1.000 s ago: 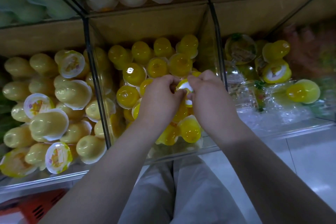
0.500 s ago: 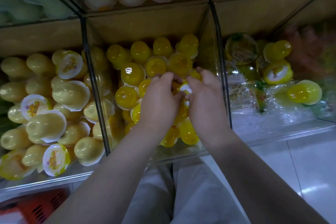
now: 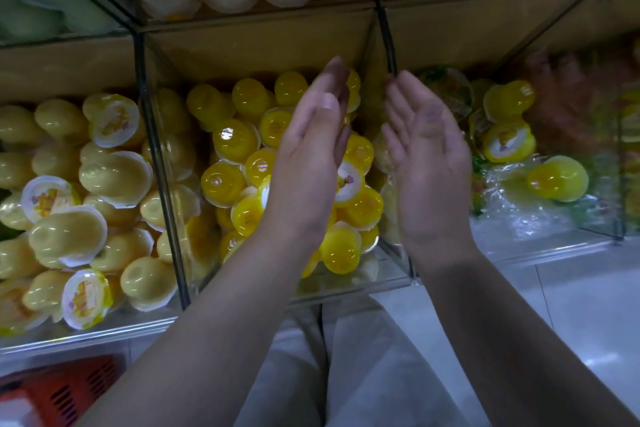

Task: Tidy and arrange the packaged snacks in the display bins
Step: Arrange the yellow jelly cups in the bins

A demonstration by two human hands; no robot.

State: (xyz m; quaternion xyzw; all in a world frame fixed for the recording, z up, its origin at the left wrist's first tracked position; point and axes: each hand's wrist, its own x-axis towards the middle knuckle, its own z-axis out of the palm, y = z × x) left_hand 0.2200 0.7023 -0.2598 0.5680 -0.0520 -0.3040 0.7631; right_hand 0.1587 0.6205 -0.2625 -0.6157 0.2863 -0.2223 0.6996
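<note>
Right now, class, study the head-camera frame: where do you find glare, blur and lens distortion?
Head view: dim, warm light; small glare spots on the yellow jelly cups; the glass dividers splay outward, wide-angle distortion; the reddish items far right are blurred; the open left hand and right hand look slightly soft.

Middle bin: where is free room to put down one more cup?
Only at its front right corner, beside the frontmost yellow cup; elsewhere the cups are piled. The right bin has more room, on crumpled wrap before the lone cup.
</note>
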